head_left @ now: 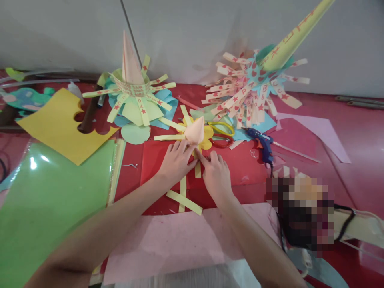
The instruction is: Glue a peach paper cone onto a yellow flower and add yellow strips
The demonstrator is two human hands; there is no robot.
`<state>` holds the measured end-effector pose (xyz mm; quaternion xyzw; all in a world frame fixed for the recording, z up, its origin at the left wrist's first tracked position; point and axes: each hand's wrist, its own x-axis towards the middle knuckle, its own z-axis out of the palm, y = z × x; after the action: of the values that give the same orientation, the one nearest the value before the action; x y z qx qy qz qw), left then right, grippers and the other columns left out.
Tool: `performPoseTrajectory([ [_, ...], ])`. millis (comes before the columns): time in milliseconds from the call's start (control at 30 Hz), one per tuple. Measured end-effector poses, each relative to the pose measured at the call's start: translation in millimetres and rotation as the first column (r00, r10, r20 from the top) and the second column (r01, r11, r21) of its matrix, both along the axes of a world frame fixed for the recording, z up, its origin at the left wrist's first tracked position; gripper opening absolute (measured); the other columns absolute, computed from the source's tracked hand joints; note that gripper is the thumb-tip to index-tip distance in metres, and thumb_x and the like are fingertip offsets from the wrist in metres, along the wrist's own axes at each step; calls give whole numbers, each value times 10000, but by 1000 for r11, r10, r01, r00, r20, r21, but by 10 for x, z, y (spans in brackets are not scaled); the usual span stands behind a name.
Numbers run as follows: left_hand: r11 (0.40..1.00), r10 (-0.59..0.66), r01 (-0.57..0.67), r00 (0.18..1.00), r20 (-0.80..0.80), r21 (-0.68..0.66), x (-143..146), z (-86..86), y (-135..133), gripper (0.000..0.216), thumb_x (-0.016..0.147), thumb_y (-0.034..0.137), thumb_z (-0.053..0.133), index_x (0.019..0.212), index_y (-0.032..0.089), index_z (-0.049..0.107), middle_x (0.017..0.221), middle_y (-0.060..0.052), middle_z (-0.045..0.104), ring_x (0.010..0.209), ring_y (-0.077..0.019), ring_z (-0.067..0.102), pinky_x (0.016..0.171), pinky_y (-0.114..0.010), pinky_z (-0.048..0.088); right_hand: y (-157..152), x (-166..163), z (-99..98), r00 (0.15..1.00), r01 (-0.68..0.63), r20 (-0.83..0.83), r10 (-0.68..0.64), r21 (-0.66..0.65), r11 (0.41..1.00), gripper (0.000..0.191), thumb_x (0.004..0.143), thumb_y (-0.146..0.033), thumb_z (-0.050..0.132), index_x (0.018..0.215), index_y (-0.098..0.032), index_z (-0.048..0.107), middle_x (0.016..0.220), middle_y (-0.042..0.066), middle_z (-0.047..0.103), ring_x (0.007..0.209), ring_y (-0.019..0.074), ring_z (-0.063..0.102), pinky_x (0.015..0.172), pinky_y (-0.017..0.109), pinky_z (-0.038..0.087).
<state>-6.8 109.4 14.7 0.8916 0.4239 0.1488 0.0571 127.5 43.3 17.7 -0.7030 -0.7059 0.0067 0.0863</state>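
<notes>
In the head view a yellow paper flower (207,141) lies on red paper, with a pale pink paper cone (195,131) on its middle and pale yellow strips sticking out around it. My left hand (176,161) lies at the flower's near left side, fingers bent and close together, thumb and fingertips against the base of a near pale yellow paper strip (198,169). From the right, my right hand (218,173) presses that strip's base with its index finger, the other fingers curled. The fingertips partly hide the join. Two loose pale yellow strips (186,202) cross nearer to me.
Scissors (223,140) with red and yellow handles and a blue glue gun (264,145) lie right of the flower. Behind stand two tall paper cone pieces (132,64) (288,44) with strips. Left are yellow card (66,128) and a green folder (60,200).
</notes>
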Motion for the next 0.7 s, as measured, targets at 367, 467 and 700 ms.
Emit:
performPoseTrajectory([
  [367,999,2,-4,1000,-31,-51,-13,-1,-3,368,885,369,492,1205,190,518,1101,-110,568,960,-256,527,787,-366,422,15,189,-6,682,260,-724,-102,110,959,232,876,-379,477,848,-184,599,794,25,598,664,116,535,645,242,430],
  [467,991,34,-15,988,148,-132,-57,19,14,268,915,315,442,1119,177,549,1064,-86,587,963,-220,540,816,-347,430,-25,206,33,590,302,-793,-151,43,952,473,896,-455,418,513,-186,483,505,-19,485,475,89,447,513,225,362],
  [700,989,65,-9,925,373,-149,-111,65,3,205,933,262,396,990,183,576,966,-57,614,903,-170,559,819,-313,443,-72,202,56,639,270,-766,-70,138,953,538,894,-473,405,463,-206,226,425,-53,247,416,64,236,441,248,210],
])
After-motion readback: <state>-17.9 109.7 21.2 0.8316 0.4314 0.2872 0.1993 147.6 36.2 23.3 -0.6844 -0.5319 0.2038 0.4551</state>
